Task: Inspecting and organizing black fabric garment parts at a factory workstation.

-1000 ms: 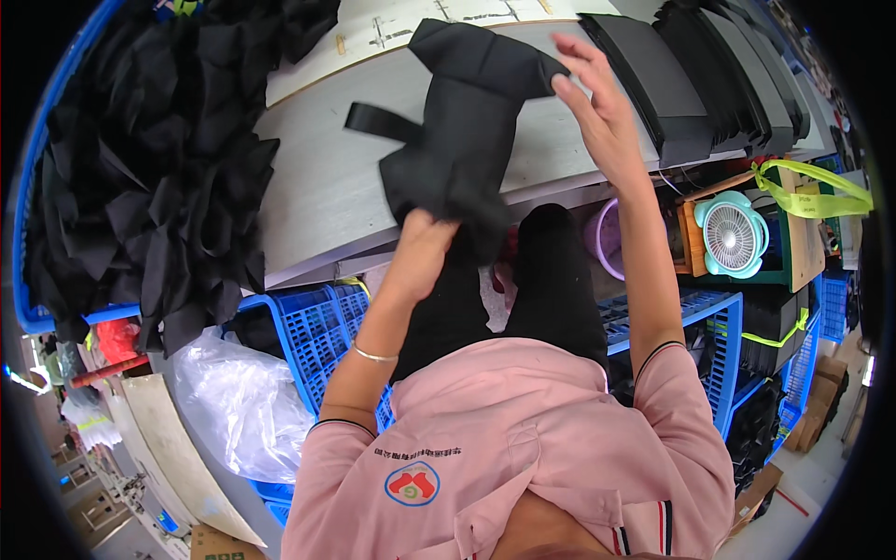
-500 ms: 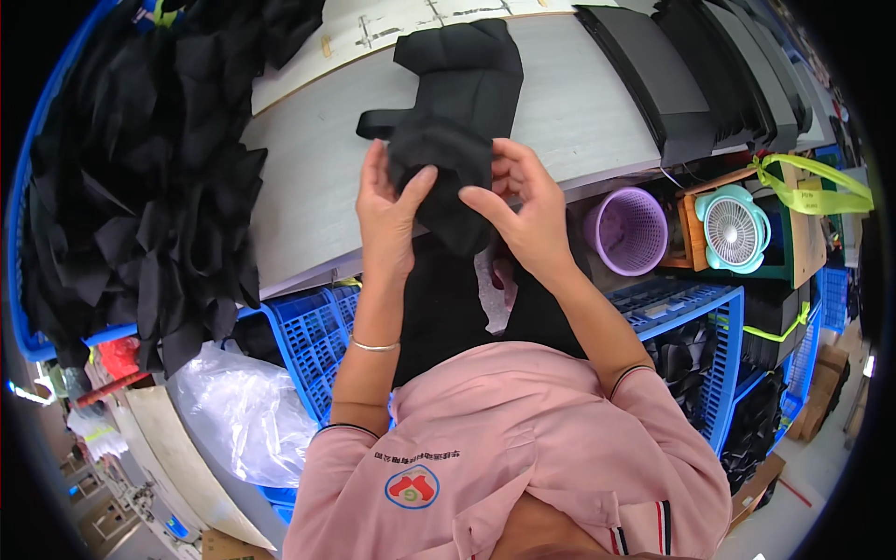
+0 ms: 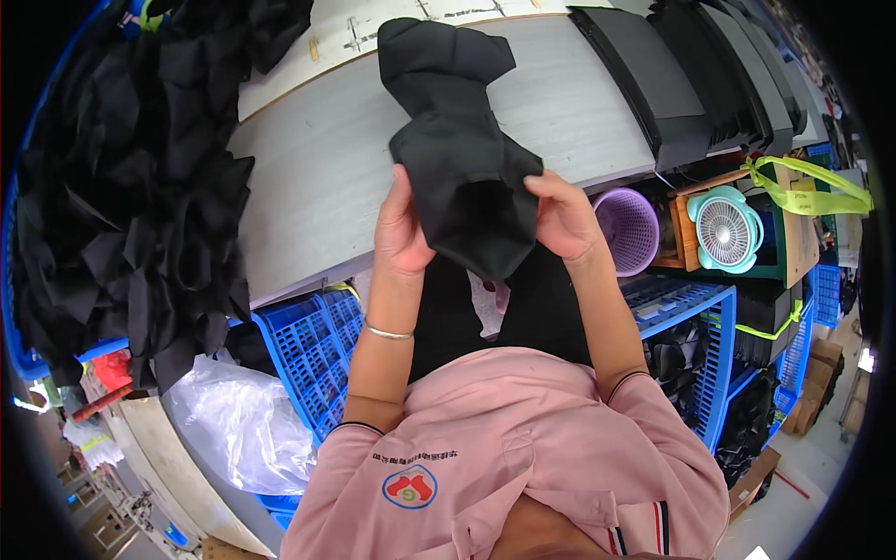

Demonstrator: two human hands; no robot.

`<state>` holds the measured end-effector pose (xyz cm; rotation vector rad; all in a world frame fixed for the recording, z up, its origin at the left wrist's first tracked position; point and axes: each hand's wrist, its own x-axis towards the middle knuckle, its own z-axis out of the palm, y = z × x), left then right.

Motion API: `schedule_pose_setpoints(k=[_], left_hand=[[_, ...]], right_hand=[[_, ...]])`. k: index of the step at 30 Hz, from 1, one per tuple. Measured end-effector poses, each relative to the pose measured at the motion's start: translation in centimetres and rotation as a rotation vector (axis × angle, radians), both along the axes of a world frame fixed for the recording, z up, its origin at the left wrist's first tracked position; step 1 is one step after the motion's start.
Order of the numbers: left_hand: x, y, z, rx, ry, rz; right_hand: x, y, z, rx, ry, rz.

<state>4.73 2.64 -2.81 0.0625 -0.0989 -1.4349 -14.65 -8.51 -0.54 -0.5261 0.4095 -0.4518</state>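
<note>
Between my two hands is a long piece of black fabric [image 3: 446, 154], sewn like a tube or pouch. Its near end gapes in a dark opening that faces me, while the far end lies folded on the grey table [image 3: 317, 159]. My left hand [image 3: 403, 229] grips the fabric's left edge, thumb on top and the other fingers hidden beneath. At the right edge, my right hand [image 3: 564, 217] pinches the cloth by the opening, its fingertips partly behind it. The near end hangs past the table edge above my lap.
A blue crate [image 3: 17, 327] heaped with black fabric pieces [image 3: 140, 187] stands at the left. Flat black panels [image 3: 644, 93] are stacked at the table's right. Beyond my right hand are a purple basket [image 3: 627, 233] and a small turquoise fan [image 3: 725, 229]. Clear plastic [image 3: 243, 425] lies lower left.
My hands have moved apart and the fabric has been turned and spread wider, its opening now facing me. A strap loop that stuck out at its left is no longer seen.
</note>
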Motion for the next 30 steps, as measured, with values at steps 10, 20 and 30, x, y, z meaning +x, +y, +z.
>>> schedule_pose_setpoints(k=[10,20,30], left_hand=[[0.2,-0.4,0.8,0.242,-0.446,0.197],[-0.9,0.2,3.1,0.562,-1.359,0.967],[-2.8,1.7,3.3,0.483,-1.023,0.559]], right_hand=[[1.2,-0.1,-3.8,0.229,-0.538,0.049],[2.8,-0.4,2.0,-0.759,0.495,-0.505],[-0.8,0.0,1.6,-0.347,0.207,-0.331]])
